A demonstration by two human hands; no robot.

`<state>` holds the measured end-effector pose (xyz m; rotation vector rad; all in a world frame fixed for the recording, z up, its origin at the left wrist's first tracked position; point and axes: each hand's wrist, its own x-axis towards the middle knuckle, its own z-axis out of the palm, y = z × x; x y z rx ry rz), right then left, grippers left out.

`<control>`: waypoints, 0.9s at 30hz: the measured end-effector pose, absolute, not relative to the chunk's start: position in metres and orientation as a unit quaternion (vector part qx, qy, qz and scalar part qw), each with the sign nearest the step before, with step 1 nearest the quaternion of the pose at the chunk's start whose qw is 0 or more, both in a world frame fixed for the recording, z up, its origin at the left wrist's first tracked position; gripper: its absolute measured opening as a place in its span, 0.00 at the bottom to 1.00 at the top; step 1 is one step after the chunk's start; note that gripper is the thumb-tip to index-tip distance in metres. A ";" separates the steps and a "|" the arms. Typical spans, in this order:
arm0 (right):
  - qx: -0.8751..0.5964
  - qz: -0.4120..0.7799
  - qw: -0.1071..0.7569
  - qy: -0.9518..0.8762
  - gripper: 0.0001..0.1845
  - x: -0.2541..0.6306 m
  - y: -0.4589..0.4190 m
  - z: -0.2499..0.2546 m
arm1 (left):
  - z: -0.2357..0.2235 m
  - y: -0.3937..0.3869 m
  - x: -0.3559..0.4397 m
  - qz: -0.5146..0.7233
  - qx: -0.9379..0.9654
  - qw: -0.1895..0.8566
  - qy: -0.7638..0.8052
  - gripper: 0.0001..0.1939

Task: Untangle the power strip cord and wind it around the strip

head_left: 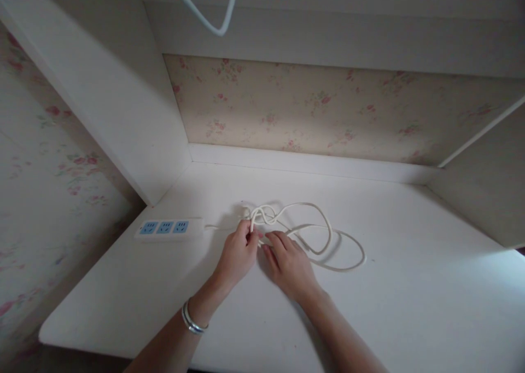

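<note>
A white power cord [329, 228] lies in loose, tangled loops on the desk, in front of and to the right of my hands. My left hand [239, 251] is closed around part of the cord at the tangle's near left side. Close beside it, my right hand [290, 263] has its fingers bent over the cord; whether they grip it is hard to see. A white power strip [167, 229] with blue socket faces sits to the left, and a cord runs from its right end toward the tangle. The far end of the cord is unclear among the loops.
The white desk top [389, 307] has a low back ledge [311, 161] and a side panel [106, 83] on the left. Overhead hangs a pale bent bar or cable [221, 31] below a shelf. Floral wallpaper [270, 105] covers the wall behind.
</note>
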<state>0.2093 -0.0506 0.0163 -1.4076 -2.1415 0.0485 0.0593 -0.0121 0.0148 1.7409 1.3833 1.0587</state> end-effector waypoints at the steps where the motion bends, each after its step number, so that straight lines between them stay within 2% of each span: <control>1: -0.534 0.028 0.258 -0.805 0.11 0.207 -0.048 0.013 | 0.014 -0.012 0.060 0.414 0.661 0.343 0.522 0.06; 4: -0.515 0.044 0.215 -0.828 0.13 0.206 -0.044 0.007 | 0.015 -0.011 0.059 0.417 0.659 0.347 0.521 0.08; 6: -0.509 0.059 0.223 -0.830 0.12 0.209 -0.043 0.006 | 0.016 -0.009 0.058 0.417 0.652 0.339 0.535 0.08; 10: -0.551 0.097 0.308 -0.770 0.12 0.217 -0.044 0.009 | 0.018 -0.004 0.053 0.460 0.613 0.346 0.542 0.11; 14: -0.539 0.141 0.390 -0.734 0.13 0.227 -0.049 0.017 | 0.017 0.000 0.051 0.478 0.554 0.411 0.544 0.16; 18: -0.505 0.200 0.400 -0.738 0.15 0.236 -0.056 0.027 | 0.014 0.003 0.050 0.488 0.499 0.473 0.538 0.19; 24: -0.557 0.252 0.419 -0.672 0.20 0.247 -0.056 0.033 | 0.013 0.006 0.046 0.507 0.486 0.459 0.545 0.17; 27: -0.570 0.291 0.455 -0.619 0.21 0.252 -0.054 0.031 | 0.014 0.006 0.044 0.492 0.495 0.462 0.547 0.17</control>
